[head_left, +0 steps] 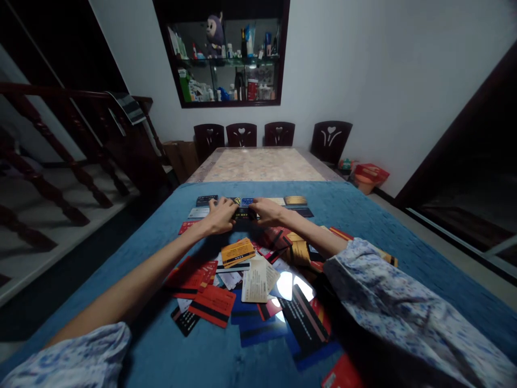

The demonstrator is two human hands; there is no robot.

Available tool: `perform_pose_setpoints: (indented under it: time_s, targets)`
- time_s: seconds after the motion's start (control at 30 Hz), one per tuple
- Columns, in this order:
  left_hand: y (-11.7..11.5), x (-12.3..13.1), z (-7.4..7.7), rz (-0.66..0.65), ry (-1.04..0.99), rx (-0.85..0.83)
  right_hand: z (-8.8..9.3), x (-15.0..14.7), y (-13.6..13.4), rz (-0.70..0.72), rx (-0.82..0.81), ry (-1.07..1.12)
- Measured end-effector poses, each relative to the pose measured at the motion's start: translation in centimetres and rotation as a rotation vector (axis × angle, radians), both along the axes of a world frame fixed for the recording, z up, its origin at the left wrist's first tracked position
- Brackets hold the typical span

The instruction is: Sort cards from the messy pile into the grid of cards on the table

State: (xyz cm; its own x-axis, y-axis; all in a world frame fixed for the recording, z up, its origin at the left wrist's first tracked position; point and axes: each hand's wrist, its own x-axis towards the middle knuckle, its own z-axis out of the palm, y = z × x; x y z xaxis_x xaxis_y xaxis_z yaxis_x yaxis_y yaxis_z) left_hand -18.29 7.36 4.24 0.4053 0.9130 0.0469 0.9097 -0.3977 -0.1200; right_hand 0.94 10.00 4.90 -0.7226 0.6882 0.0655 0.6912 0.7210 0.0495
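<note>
A black card (243,214) with yellow print lies flat between my two hands in the second of two rows. My left hand (221,215) has its curled fingers at the card's left edge. At the right edge, my right hand (267,212) grips it with bent fingers. Around them lie a white card (198,213), a dark card (207,200) and a gold card (296,200). Nearer to me is a loose heap with a yellow-orange card (237,252), a cream card (254,283), a red card (213,305) and a large black card (306,318).
A blue cloth (161,334) covers the near part of the table, with a patterned tabletop (266,163) beyond it. Dark chairs (279,133) stand at the far end. A wooden railing (60,140) runs along the left, and a red bag (370,173) sits on the right.
</note>
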Motion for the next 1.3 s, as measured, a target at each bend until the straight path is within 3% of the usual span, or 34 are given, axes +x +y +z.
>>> perform_pose_setpoints:
  time_s: [0.57,0.87,1.3]
  targets:
    - [6.9,-3.2,-0.4,0.063,0.039,0.017,-0.1,-4.1,6.4,-0.089,0.016,-0.071]
    - [10.3,-4.7,-1.6,0.106,0.035,-0.003,-0.5,-5.8,8.8,-0.118,-0.029,-0.069]
    - [12.1,-5.6,-2.6,0.117,0.039,-0.099,-1.7,-7.2,10.5,-0.153,-0.108,-0.106]
